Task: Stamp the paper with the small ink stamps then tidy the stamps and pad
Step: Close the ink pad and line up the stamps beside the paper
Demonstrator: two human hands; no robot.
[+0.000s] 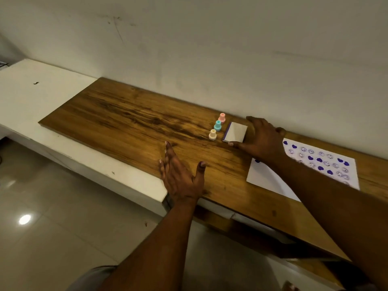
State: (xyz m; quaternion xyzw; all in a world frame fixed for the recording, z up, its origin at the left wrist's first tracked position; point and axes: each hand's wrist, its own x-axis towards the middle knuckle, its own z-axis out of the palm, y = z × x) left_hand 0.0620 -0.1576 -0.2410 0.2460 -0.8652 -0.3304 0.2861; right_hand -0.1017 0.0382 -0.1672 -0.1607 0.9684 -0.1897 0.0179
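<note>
Ink pad (235, 132): lid closed, lying flat near the back edge of the table (126, 122), right of centre. Your right hand (262, 139) spans its right end and pinches it, thumb at the near corner and fingers at the far one.

Judgement: this is the tidying step, and it looks nearly done. Square the pad to the stamp row, then let go without nudging the stamps.

Your left hand (182, 175) is spread flat by the front edge and holds nothing.

Count:
- One pad.
- Three stamps, upright in a row just left of the pad: pink stamp (222, 118), teal stamp (218, 125), cream stamp (212, 134).
- One paper (270, 179), printed purple, toward the right end.

Right hand (262, 139) grips ink pad (236, 132) beside three stamps (218, 125); left hand (180, 177) spread over table (126, 116).
</note>
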